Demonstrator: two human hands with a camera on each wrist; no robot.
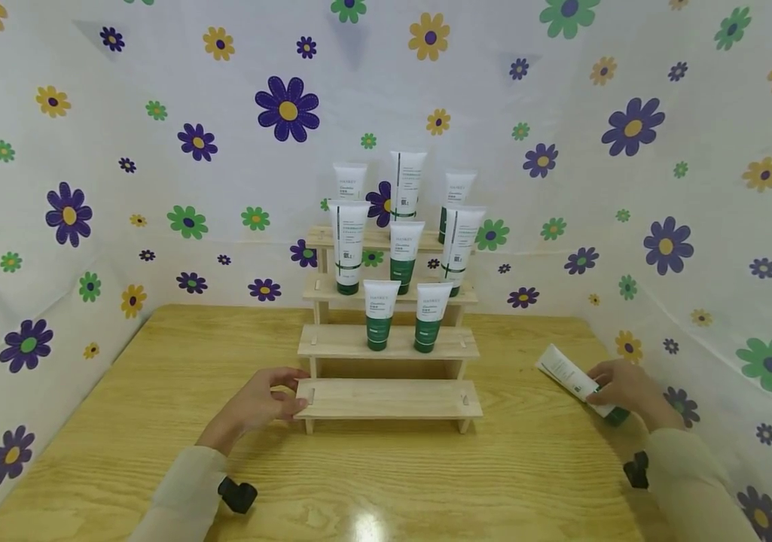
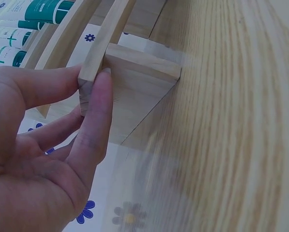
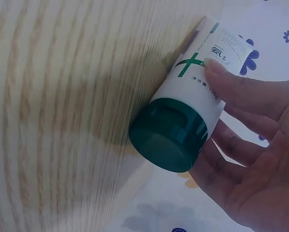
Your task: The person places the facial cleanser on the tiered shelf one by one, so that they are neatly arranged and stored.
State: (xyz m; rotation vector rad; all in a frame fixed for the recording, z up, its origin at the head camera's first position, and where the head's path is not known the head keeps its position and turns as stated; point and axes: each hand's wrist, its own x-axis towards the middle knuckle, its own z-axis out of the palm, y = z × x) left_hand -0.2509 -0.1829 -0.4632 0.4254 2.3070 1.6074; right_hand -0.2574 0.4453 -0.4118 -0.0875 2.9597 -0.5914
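Note:
A stepped wooden stand (image 1: 389, 399) stands mid-table. My left hand (image 1: 257, 406) pinches the left end of its lowest shelf; in the left wrist view the thumb and fingers (image 2: 93, 118) lie on either side of the board end (image 2: 88, 77). Off to the right, my right hand (image 1: 633, 391) grips a white squeeze tube (image 1: 565, 376) with a dark green cap (image 3: 166, 135). The tube is tilted low over the table, its flat end pointing away and to the left. The right wrist view shows the thumb (image 3: 226, 79) on the tube's printed face; whether it touches the table I cannot tell.
White and green tubes stand cap-down on the upper three shelves: two on the third from the top (image 1: 379, 316), three on the second (image 1: 404, 252), three on the top (image 1: 407, 184). Flower-patterned cloth (image 1: 223, 188) encloses the wooden table (image 1: 189, 354) behind and at both sides.

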